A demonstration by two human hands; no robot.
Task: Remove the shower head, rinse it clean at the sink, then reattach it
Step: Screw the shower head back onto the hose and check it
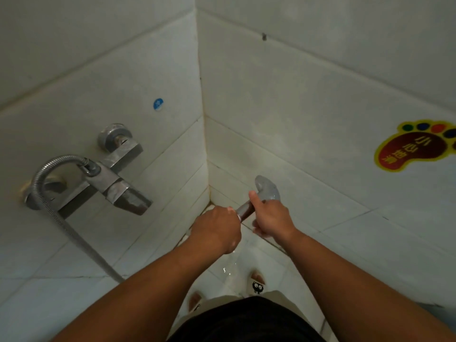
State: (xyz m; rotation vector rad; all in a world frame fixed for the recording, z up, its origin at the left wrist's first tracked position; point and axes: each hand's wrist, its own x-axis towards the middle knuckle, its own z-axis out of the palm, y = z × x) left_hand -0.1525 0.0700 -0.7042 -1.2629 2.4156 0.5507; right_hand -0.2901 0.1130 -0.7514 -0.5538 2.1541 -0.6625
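Observation:
The grey shower head [267, 188] points up and away in the corner of the tiled shower. My right hand [271, 215] grips its handle just below the head, thumb raised along it. My left hand [217, 229] is closed around the lower end of the handle, where the hose joins; that joint is hidden under my fingers. The metal hose [53, 193] loops from the chrome mixer tap [116, 178] on the left wall and runs down toward my left arm.
White tiled walls meet in a corner straight ahead. A foot-shaped warning sticker [414, 146] is on the right wall and a small blue round sticker [158, 104] is above the tap. My slippered feet [257, 281] stand on the wet floor below.

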